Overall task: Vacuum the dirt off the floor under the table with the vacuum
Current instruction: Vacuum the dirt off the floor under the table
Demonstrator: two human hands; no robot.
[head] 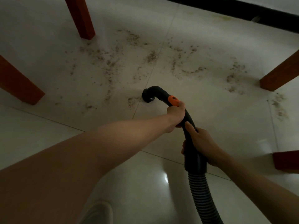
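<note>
Both hands grasp the vacuum's black tube: left hand [176,114] near the orange slider, right hand [202,146] lower. The nozzle [148,95] sits mid-frame; dirt [152,56] covers the floor beyond, so barely begun.

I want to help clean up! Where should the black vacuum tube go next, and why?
Probably a small slide left: the black curved vacuum nozzle sits on the pale tiled floor right beside a small patch of brown dirt crumbs. Both the left hand and right hand grip the tube, so a short push would likely reach it.
</note>
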